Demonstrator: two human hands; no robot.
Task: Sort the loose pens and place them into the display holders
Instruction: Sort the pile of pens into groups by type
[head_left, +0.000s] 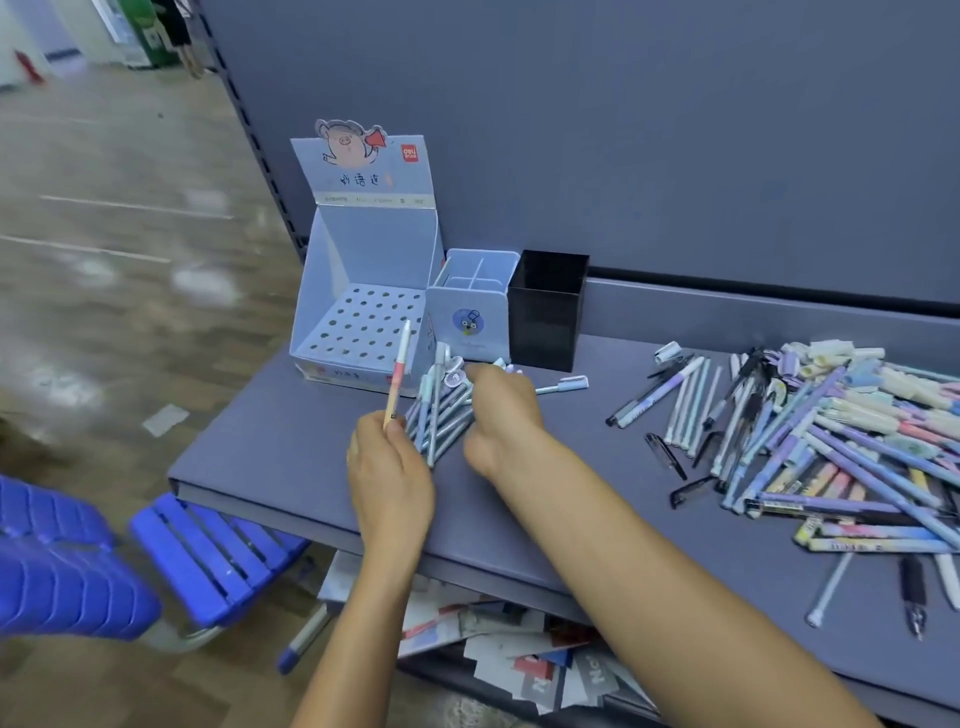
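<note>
The box (358, 332) is standing at the back left of the shelf (280, 467), its tray of round holes showing bare; the blue holder (470, 312) is touching its right side, with four compartments showing only their dividers; the black holder (546, 312) is touching that one in turn, its inside too dark to tell; that is making three holders in a row against the back panel (623, 130).

The left hand (389, 473) is pinching one pink pen (399, 374) by its lower end, holding it nearly upright in front of the box; the right hand (498, 410) is curling its fingers over the top ends of a bundle (441, 415) of pale blue pens, fanned on the shelf in front of the blue holder, their lower ends meeting just beside the left hand; the bundle is too tightly packed to count; one single pen (563, 385) is lying flat just right of the right hand.

The pile (831, 441) is spreading over the right of the shelf, running out of view, too many to count; bare shelf is lying between bundle and pile, and in front of both hands to the front edge; both forearms are crossing that edge; a stool (208, 561) is standing below the left corner, and papers (519, 649) are lying under the shelf.
</note>
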